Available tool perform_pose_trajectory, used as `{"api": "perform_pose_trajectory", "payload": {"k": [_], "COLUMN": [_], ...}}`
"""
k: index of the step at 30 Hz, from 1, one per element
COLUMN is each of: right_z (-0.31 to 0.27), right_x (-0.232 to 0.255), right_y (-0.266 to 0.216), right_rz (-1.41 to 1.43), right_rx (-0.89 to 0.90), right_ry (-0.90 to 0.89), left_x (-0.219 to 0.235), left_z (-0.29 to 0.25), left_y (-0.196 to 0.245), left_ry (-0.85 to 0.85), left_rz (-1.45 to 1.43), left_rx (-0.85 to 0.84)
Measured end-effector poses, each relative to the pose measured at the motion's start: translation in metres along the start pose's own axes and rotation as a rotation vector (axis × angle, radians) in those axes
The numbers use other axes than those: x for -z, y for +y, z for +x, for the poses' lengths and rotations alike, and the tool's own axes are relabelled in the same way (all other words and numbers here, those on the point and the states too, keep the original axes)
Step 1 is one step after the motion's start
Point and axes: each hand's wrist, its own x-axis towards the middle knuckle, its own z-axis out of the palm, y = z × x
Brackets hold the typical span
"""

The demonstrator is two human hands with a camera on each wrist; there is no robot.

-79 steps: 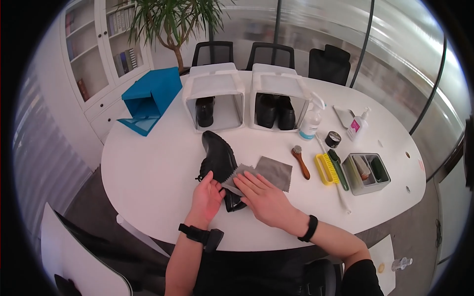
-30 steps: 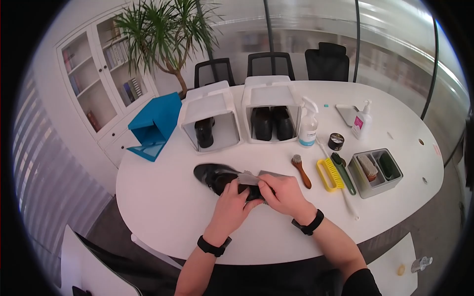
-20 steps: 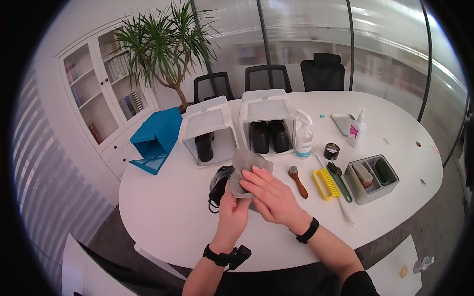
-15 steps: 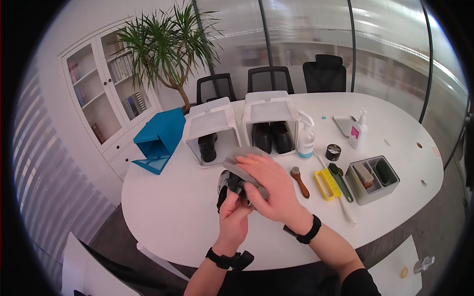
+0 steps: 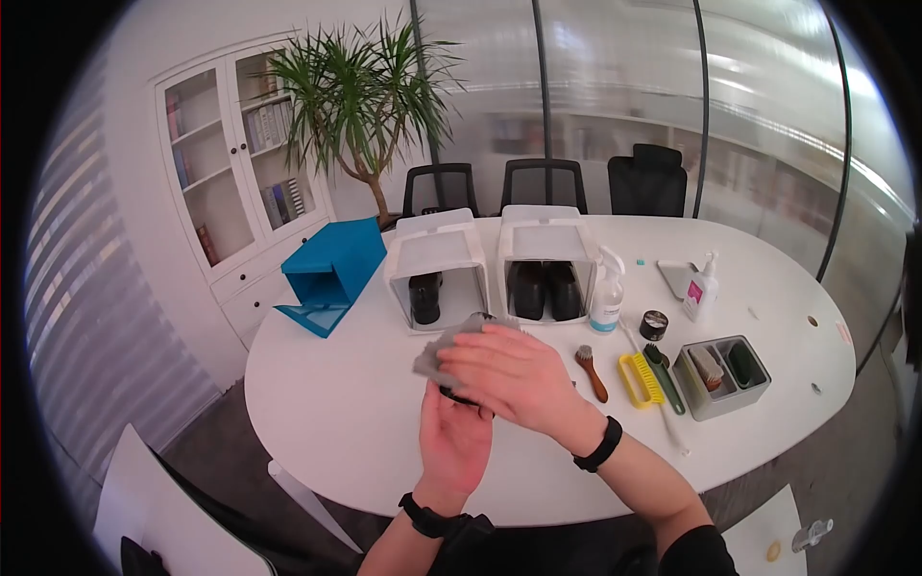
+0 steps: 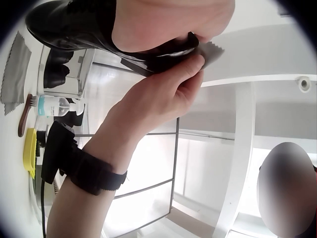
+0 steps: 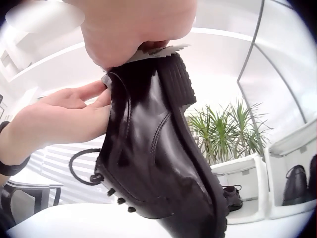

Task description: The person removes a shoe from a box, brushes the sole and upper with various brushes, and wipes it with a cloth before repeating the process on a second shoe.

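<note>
A black lace-up shoe (image 7: 148, 144) is held off the table, heel up and toe down in the right wrist view. My left hand (image 5: 457, 446) grips it by the ankle opening, its fingers (image 7: 101, 94) partly hidden there. From above, my right hand (image 5: 509, 379) holds a grey zigzag-edged cloth (image 5: 437, 357) against the heel end, its fingers bent over the cloth. Both hands and the cloth hide most of the shoe in the head view. A second grey cloth (image 6: 17, 72) lies on the table in the left wrist view.
Behind stand two white boxes (image 5: 437, 233) with black shoes inside and a blue box (image 5: 331, 259). To the right are a spray bottle (image 5: 606, 298), black jar (image 5: 654, 325), wooden brush (image 5: 592, 374), yellow brush (image 5: 641, 379), green brush (image 5: 665, 379), metal caddy (image 5: 720, 389) and pump bottle (image 5: 702, 291).
The shoe, first lying on the table, has been lifted and turned heel up. My right hand has moved the cloth over the heel, and my left hand has shifted its hold beneath it.
</note>
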Motion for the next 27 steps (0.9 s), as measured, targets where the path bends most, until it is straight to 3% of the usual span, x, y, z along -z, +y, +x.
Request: {"api": "perform_pose_trajectory", "payload": {"k": [3, 6, 11, 14, 15, 20, 22, 25, 27], "right_z": [0.003, 0.004, -0.009, -0.008, -0.006, -0.005, -0.007, -0.017, -0.018], "right_x": [-0.001, -0.009, -0.018, -0.007, -0.003, -0.002, -0.007, -0.016, -0.018], "right_y": [0.01, 0.001, -0.034, -0.01, -0.003, 0.019, 0.004, -0.014, -0.025], "right_rz": [0.055, 0.031, 0.001, 0.059, 0.056, 0.184, 0.122, 0.043, 0.067], "right_rx": [-0.258, -0.355, -0.072, -0.006, -0.006, -0.355, -0.341, -0.109, -0.031], "right_ry": [0.09, 0.168, -0.005, -0.062, -0.061, 0.041, 0.03, -0.075, -0.122], "left_x": [0.006, -0.004, 0.007, 0.016, 0.016, -0.002, 0.003, 0.038, 0.035], "left_z": [0.001, 0.002, -0.009, -0.007, -0.006, -0.005, -0.006, -0.011, -0.019], "left_y": [-0.003, -0.004, 0.0, -0.003, -0.004, -0.005, -0.008, -0.006, 0.001], "left_ry": [-0.019, 0.05, 0.053, 0.012, -0.012, 0.024, 0.018, -0.052, -0.05], "left_rz": [0.101, 0.145, 0.071, 0.089, 0.137, 0.173, 0.122, 0.063, -0.018], "left_rx": [-0.017, -0.026, 0.029, -0.015, -0.068, -0.054, -0.107, -0.102, -0.084]}}
